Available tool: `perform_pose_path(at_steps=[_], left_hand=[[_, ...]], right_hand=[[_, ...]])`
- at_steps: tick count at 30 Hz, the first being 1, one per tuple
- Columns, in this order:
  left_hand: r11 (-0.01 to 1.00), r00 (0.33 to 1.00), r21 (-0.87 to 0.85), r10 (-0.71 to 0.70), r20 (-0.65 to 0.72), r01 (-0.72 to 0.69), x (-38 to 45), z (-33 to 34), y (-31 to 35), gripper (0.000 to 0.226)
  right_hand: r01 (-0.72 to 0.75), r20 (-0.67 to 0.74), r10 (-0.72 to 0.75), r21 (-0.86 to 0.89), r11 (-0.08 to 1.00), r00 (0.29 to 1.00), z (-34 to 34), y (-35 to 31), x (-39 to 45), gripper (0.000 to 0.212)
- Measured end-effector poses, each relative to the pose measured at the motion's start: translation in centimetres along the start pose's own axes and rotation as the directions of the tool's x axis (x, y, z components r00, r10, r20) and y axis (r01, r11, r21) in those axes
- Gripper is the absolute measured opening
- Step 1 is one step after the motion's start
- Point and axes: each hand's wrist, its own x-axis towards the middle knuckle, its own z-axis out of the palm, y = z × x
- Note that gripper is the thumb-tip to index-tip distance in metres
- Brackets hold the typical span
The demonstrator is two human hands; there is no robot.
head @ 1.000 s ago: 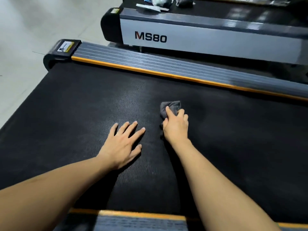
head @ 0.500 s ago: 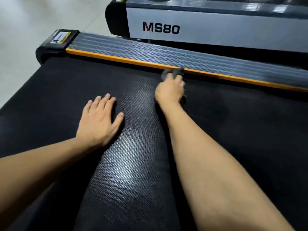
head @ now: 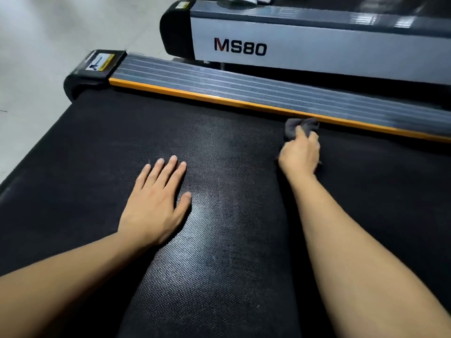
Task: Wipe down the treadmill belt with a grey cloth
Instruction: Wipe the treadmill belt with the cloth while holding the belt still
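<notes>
Right hand [head: 300,154] now further right along belt [head: 97,147], fingers bunched on grey cloth [head: 296,128]; left hand [head: 156,203] flat, fingers straight.

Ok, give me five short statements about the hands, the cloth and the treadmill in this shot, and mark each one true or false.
1. The right hand grips the grey cloth at the far edge of the belt, by the orange strip. True.
2. The left hand holds a second cloth. False: it lies flat on the belt with straight fingers and holds nothing.
3. The machine behind is marked MS80. True.
4. The cloth lies on the ribbed grey side rail. False: it sits on the belt, just short of the orange strip.
5. Both hands are on the cloth. False: only the right hand is; the left rests apart from it.
</notes>
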Motion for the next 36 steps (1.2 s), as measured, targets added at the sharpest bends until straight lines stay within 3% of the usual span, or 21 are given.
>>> perform_pose_path(at_steps=[1, 3, 6, 9, 11, 14, 18, 19, 21, 24, 26, 28, 32, 36], left_hand=[[1.000, 1.000, -0.005, -0.005, -0.005, 0.005, 0.0, 0.0, 0.1, 0.073], [1.000, 1.000, 0.001, -0.009, -0.014, 0.009, -0.1, 0.0, 0.2, 0.072], [1.000, 1.000, 0.000, -0.003, -0.010, 0.003, -0.1, -0.1, 0.1, 0.071], [1.000, 1.000, -0.013, 0.015, -0.003, -0.015, -0.2, -0.3, -0.3, 0.071], [1.000, 1.000, -0.017, 0.020, 0.005, -0.020, -0.2, -0.4, -0.3, 0.072], [1.000, 1.000, -0.023, 0.008, 0.012, -0.008, -0.1, -0.4, -0.3, 0.073], [1.000, 1.000, -0.019, -0.010, 0.004, 0.010, 0.0, -0.3, 0.1, 0.074], [1.000, 1.000, -0.016, -0.015, 0.003, 0.015, -0.1, -0.2, 0.3, 0.074], [1.000, 1.000, -0.010, -0.016, 0.000, 0.016, -0.1, -0.2, 0.3, 0.074], [0.999, 1.000, -0.031, -0.013, 0.007, 0.014, 0.1, -0.3, 0.1, 0.075], [0.999, 1.000, -0.051, -0.015, 0.010, 0.016, 0.0, -0.4, -0.2, 0.076], [0.997, 1.000, -0.072, -0.023, 0.010, 0.024, 0.0, -0.5, -0.4, 0.075], [0.996, 0.999, -0.087, -0.032, 0.012, 0.032, 0.0, -0.6, -0.3, 0.074], [0.995, 0.999, -0.091, -0.037, -0.001, 0.036, 0.0, -0.6, 0.0, 0.072]], right_hand=[[0.024, -0.010, -0.024, -0.005, 1.000, 1.000, 0.3, -0.8, -0.6, 0.050], [0.213, 0.042, -0.214, 0.011, 0.977, 0.976, 1.7, -4.4, -3.3, 0.045], [0.501, 0.167, -0.518, 0.133, 0.855, 0.839, 4.2, -10.4, -9.2, 0.050], [0.552, 0.267, -0.571, 0.150, 0.820, 0.776, 3.9, -11.9, -11.2, 0.057], [0.496, 0.224, -0.502, 0.088, 0.864, 0.835, 2.8, -8.9, -9.7, 0.058], [0.277, 0.081, -0.276, 0.002, 0.961, 0.958, 0.1, -1.6, -6.7, 0.056], [0.038, 0.080, -0.035, -0.042, 0.998, 0.996, -2.9, 3.5, -5.2, 0.054], [0.043, 0.057, -0.040, -0.057, 0.997, 0.998, -2.4, 2.6, -5.8, 0.054], [0.191, 0.065, -0.189, -0.027, 0.981, 0.980, -0.6, -1.5, -8.7, 0.049], [0.473, 0.157, -0.483, 0.097, 0.876, 0.861, 2.4, -8.6, -14.9, 0.054], [0.510, 0.285, -0.533, 0.157, 0.846, 0.796, 2.4, -11.1, -17.3, 0.061], [0.517, 0.284, -0.530, 0.124, 0.847, 0.799, 1.6, -9.7, -16.4, 0.061], [0.283, 0.075, -0.282, 0.007, 0.959, 0.956, -1.0, -0.5, -11.9, 0.056], [-0.015, 0.052, 0.016, -0.022, 1.000, 0.999, -3.7, 4.5, -10.4, 0.055]])
